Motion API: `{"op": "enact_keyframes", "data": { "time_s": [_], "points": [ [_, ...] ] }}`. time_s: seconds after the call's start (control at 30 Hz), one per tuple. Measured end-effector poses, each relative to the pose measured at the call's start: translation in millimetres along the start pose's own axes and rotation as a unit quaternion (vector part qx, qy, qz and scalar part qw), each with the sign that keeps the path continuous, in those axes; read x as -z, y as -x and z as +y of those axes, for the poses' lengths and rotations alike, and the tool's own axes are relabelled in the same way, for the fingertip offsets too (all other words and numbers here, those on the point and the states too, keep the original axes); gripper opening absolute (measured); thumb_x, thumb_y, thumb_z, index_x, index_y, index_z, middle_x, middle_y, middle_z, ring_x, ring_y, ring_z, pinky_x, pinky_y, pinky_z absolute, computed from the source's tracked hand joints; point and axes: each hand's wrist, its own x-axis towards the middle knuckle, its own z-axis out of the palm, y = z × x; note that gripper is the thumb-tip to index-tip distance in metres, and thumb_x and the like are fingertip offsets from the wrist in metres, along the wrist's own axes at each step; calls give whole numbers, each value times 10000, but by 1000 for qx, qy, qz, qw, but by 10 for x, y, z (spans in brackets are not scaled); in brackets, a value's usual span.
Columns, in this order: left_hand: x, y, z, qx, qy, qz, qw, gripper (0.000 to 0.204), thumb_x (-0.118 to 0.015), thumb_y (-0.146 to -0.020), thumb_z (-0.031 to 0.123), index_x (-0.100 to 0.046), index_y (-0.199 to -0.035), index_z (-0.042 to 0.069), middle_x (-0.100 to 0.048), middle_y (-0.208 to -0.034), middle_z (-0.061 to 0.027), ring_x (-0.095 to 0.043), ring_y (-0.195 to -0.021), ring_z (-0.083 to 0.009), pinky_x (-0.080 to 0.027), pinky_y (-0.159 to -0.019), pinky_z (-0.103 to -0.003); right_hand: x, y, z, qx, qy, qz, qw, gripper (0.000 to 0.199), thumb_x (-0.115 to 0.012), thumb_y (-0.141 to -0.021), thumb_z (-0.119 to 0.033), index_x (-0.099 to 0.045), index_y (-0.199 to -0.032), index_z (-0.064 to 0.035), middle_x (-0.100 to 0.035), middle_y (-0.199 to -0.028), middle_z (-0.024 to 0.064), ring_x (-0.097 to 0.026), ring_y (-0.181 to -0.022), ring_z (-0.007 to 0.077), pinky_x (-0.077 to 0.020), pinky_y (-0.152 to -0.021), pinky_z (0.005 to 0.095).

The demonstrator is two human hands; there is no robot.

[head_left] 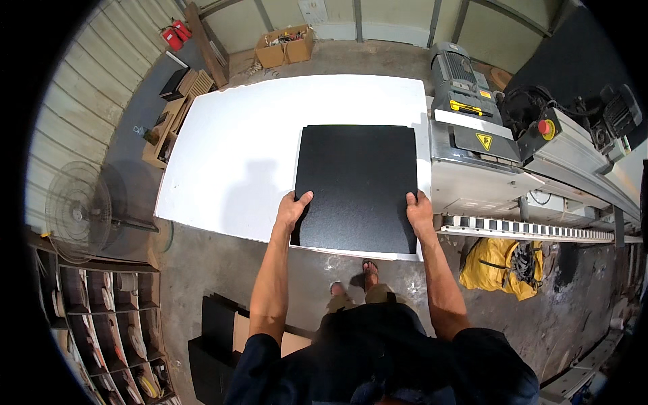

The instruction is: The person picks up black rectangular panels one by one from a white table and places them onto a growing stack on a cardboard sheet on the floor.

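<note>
A nearly square black panel [358,182] with a fine-grained surface lies over the right part of a white tabletop [223,142]. At its left edge my left hand [291,208] is closed round it, thumb on top. My right hand [419,210] grips the right edge at about the same height, also with its thumb on top. The fingers beneath the panel are hidden. A second edge shows along the panel's far side, but I cannot tell whether more than one panel is there, or whether it touches the tabletop.
Close on the right stands a machine [472,135] with a motor, a red button [545,128] and a long rail [526,229]. Beneath the rail lies a yellow sack [503,266]. Leftward are a fan [77,214] and shelf rack [111,324]; black boards [219,324] stand behind my left arm.
</note>
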Motion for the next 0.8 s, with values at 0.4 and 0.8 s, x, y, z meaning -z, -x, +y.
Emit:
{"op": "enact_keyframes", "data": {
  "time_s": [0.4, 0.8],
  "points": [
    [308, 1181, -415, 25, -122, -57, 991, 613, -718, -819, 375, -572, -1108, -145, -626, -1070, -288, -618, -971, -329, -473, -875, -410, 312, 1621, 78, -107, -22, 24, 994, 574, -622, -890, -450, -587, -1150, 60, -676, -979, 210, -642, -948, 259, -482, -831, 352],
    [150, 855, -325, -118, -59, -51, 990, 766, -771, -773, 332, -439, -1283, -133, -554, -1215, -265, -533, -1160, -366, -439, -980, -421, 149, 2066, -11, -299, -92, 47, 949, 807, -600, -861, -595, -542, -1209, 131, -618, -1127, 220, -585, -1050, 288, -451, -920, 359]
  ]
}}
